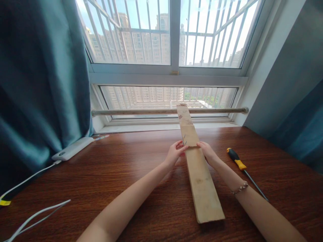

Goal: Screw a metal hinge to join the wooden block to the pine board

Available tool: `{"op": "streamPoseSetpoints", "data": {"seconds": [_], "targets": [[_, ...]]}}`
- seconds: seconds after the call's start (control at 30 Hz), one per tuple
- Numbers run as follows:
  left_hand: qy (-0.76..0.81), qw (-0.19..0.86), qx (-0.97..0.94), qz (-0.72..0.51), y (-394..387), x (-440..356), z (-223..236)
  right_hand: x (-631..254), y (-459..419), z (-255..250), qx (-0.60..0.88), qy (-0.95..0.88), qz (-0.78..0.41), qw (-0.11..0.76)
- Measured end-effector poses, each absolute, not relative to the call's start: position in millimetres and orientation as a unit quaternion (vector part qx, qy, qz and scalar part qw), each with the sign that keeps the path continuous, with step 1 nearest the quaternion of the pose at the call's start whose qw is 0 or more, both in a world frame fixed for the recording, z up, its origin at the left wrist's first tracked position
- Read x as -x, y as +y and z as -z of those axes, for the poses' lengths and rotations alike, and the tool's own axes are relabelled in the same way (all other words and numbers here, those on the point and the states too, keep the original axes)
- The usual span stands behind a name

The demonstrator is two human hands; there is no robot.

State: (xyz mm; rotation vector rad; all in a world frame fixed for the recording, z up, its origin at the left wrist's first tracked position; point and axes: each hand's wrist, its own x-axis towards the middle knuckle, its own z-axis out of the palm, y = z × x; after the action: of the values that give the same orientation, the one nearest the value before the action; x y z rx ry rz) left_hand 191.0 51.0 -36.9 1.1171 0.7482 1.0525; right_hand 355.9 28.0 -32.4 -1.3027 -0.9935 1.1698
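A long, narrow wooden board (202,181) runs away from me over the brown table toward the window. About midway along, it has a ragged crosswise seam, and its far part (188,129) looks rougher and patched. My left hand (175,153) grips the left edge at the seam, thumb on top and fingers partly hidden below. Opposite it, my right hand (207,152) holds the right edge, its thumb on the surface at the seam. A few thin metal bits (185,138), perhaps nails, stick out beside my left thumb.
To the right lies a black and yellow screwdriver (236,159) on the table (141,201). A white power strip (73,148) and white cables (37,213) are at the left, by a blue curtain (45,74). A horizontal rail (138,112) crosses before the window.
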Motion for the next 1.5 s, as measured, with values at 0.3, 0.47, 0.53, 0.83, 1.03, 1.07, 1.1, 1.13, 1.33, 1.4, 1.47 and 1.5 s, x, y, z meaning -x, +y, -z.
{"op": "streamPoseSetpoints", "data": {"seconds": [0.3,0.47,0.53,0.83,1.03,1.07,1.1,1.13,1.33,1.4,1.47,1.5], "targets": [[0.384,0.62,-0.509,-0.457,38.0,-180.8,47.5,-348.7,25.5,28.5,0.532,-0.379,-0.528,0.543],[0.391,0.572,-0.576,-0.433,9.0,-152.5,56.1,-351.6,26.6,23.7,0.545,-0.376,-0.5,0.558],[0.387,0.549,-0.602,-0.432,-2.0,-138.1,55.5,-357.8,22.2,15.9,0.541,-0.377,-0.502,0.559],[0.433,0.462,-0.654,-0.414,-32.1,-81.9,47.1,-448.2,-24.9,-38.2,0.548,-0.39,-0.542,0.504],[0.494,0.352,-0.689,-0.397,-34.3,-61.5,56.0,-537.4,-54.5,-38.4,0.618,-0.339,-0.529,0.473],[0.493,0.342,-0.696,-0.394,-34.3,-61.1,57.3,-550.4,-58.4,-36.6,0.631,-0.323,-0.527,0.469],[0.493,0.336,-0.701,-0.39,-34.4,-61.8,58.6,-562.4,-61.9,-34.8,0.64,-0.311,-0.523,0.469],[0.495,0.333,-0.704,-0.385,-34.6,-63.5,60.1,-573.0,-64.8,-33.0,0.649,-0.301,-0.519,0.468],[0.497,0.339,-0.705,-0.375,-36.5,-79.7,65.9,-609.9,-67.3,-23.7,0.68,-0.253,-0.498,0.475],[0.502,0.342,-0.7,-0.376,-36.4,-81.5,65.5,-616.0,-62.5,-20.2,0.695,-0.252,-0.487,0.465],[0.509,0.349,-0.689,-0.381,-35.7,-81.2,64.9,-620.8,-56.7,-16.6,0.707,-0.257,-0.473,0.458],[0.512,0.354,-0.683,-0.382,-35.1,-80.7,64.8,-622.6,-54.0,-14.9,0.709,-0.258,-0.468,0.459]]}}
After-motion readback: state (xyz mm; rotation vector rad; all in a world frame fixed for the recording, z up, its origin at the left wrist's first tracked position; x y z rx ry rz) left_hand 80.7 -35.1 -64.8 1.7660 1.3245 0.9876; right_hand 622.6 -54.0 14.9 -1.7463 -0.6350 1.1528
